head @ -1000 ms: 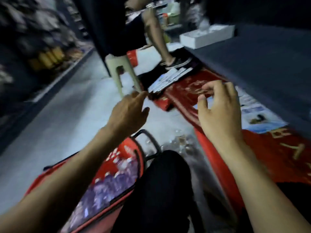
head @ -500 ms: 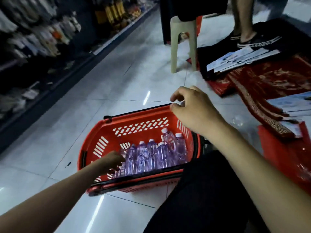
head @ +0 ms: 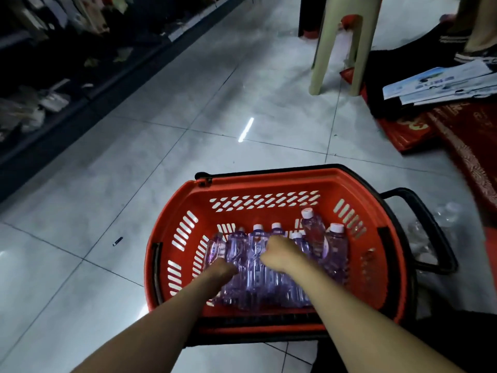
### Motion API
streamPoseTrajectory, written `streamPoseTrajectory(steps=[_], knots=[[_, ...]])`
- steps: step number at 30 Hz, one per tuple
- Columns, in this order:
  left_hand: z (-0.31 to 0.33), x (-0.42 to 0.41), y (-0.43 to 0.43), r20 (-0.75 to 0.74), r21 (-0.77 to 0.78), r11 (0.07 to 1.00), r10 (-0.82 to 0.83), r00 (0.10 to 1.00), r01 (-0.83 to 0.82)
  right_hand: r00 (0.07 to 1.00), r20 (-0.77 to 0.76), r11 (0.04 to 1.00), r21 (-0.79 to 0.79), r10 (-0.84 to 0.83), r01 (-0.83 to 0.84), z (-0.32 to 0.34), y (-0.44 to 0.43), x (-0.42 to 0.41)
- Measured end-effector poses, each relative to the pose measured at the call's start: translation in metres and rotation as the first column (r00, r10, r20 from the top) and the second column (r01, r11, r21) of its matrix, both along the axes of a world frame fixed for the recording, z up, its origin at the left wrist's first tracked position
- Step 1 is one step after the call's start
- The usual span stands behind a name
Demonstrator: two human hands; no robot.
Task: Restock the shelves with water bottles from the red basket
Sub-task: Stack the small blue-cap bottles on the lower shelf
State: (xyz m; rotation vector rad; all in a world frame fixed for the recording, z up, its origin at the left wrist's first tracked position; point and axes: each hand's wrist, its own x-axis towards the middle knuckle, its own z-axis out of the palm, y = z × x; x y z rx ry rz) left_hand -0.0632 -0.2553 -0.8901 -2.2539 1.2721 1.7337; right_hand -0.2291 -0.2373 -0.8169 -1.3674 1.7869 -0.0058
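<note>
A red basket (head: pixel 269 184) with black handles stands on the tiled floor in front of me. Several clear purple-tinted water bottles (head: pixel 334 246) with white caps fill its near half. Both my hands are down inside the basket among the bottles. My left hand (head: pixel 220 267) is on the bottles at the left, fingers curled down out of sight. My right hand (head: pixel 282 251) rests on the middle bottles with fingers closed around one of them. Whether either hand has lifted a bottle is hidden.
Dark stocked shelves (head: pixel 40 84) run along the left of the aisle. A pale plastic stool (head: pixel 338 47) stands ahead on the right, with another person's foot (head: pixel 473 49) beyond. Red cloth (head: pixel 468 135) and paper leaflets (head: pixel 435 82) lie on the floor at right.
My view swung from the right-hand shelf down to the basket. Both hands dropped into it; the right hand moved from the basket's rim onto the bottles.
</note>
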Motion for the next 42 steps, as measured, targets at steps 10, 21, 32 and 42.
streamPoseTrajectory(steps=[10, 21, 32, 42], knots=[[-0.014, 0.009, -0.015, -0.249, 0.184, 0.956, 0.271, 0.93, -0.229, 0.955, 0.243, 0.95, 0.298, -0.172, 0.096, -0.067, 0.006, 0.014], [-0.028, -0.007, -0.015, -0.342, 0.305, 0.913, 0.369, 0.864, -0.269, 0.672, 0.446, 0.798, 0.441, -0.592, 0.41, -0.086, -0.004, 0.009], [-0.021, 0.022, -0.016, -0.45, 0.311, 0.926, 0.341, 0.826, -0.213, 0.54, 0.466, 0.699, 0.599, -0.701, 0.39, -0.092, -0.004, 0.008], [0.003, -0.002, -0.009, -0.591, 0.274, 0.917, 0.397, 0.702, -0.289, 0.424, 0.528, 0.677, 0.596, -0.736, 0.432, -0.083, -0.001, -0.01]])
